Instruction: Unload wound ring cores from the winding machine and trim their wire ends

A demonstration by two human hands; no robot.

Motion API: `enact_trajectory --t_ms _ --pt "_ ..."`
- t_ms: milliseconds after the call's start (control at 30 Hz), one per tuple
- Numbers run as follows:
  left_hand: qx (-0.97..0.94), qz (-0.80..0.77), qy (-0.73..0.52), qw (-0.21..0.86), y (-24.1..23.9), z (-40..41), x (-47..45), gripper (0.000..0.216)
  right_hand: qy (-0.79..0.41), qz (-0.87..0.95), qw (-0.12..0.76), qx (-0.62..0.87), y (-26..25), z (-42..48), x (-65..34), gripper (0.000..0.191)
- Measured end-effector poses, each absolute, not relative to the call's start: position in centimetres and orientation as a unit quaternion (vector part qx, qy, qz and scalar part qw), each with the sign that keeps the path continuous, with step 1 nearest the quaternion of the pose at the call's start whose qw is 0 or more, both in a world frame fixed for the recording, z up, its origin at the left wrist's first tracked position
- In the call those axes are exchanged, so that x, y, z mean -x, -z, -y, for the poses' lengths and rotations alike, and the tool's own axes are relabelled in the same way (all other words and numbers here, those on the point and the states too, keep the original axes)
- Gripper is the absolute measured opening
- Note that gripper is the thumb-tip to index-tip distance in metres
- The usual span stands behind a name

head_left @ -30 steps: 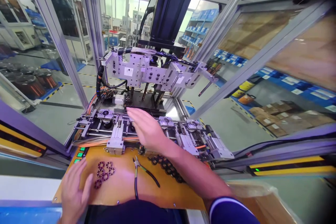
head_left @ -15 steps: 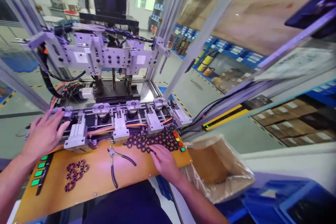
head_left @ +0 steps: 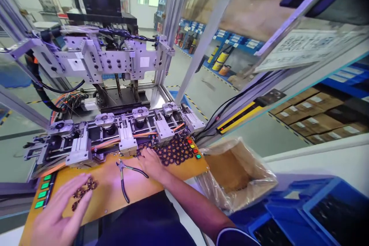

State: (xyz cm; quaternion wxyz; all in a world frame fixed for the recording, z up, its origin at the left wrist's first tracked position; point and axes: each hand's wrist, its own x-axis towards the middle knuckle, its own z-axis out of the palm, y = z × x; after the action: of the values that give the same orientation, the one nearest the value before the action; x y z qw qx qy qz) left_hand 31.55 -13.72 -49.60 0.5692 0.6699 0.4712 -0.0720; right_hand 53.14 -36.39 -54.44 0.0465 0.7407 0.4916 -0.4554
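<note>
My left hand [head_left: 62,209] is slightly blurred, fingers and thumb apart, over the left of the orange-brown board [head_left: 108,192]. Between its thumb and fingers shows a small group of dark ring-shaped parts with coppery insides [head_left: 91,183], partly covered by the hand. My right hand [head_left: 152,164] has its fingers bent down at the left edge of a larger pile of dark rings [head_left: 175,152]. Whatever is under those fingertips is hidden. Diagonal cutting pliers [head_left: 123,178] with dark handles lie spread on the board between my hands.
Behind the board runs a fixture row with metal clamp blocks [head_left: 128,144] and round holders [head_left: 140,113]. Above it hangs a machine head [head_left: 109,61]. Coloured buttons [head_left: 193,150] line the board's right edge, green ones [head_left: 42,195] its left. A plastic-lined carton [head_left: 230,169] stands at right.
My left hand has come from the leftmost fixture holder down to the small ring group. My right hand has shifted left along the large pile. The camera view has turned slightly right.
</note>
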Motion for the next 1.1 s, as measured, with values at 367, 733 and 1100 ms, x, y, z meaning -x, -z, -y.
enact_trajectory --t_ms 367,733,1100 --pt "-0.49 -0.426 0.069 0.757 46.3 16.3 -32.5 0.04 0.62 -0.236 -0.353 -0.66 45.6 24.6 -51.5 0.022" --pt "-0.649 -0.451 0.009 0.612 46.4 15.3 -32.1 0.033 0.701 -0.087 -0.368 -0.605 46.4 21.5 -49.7 0.011" --pt "-0.549 -0.702 0.191 0.412 50.7 22.4 -21.4 0.055 0.588 -0.474 -0.234 -0.612 63.4 16.7 -57.5 0.015"
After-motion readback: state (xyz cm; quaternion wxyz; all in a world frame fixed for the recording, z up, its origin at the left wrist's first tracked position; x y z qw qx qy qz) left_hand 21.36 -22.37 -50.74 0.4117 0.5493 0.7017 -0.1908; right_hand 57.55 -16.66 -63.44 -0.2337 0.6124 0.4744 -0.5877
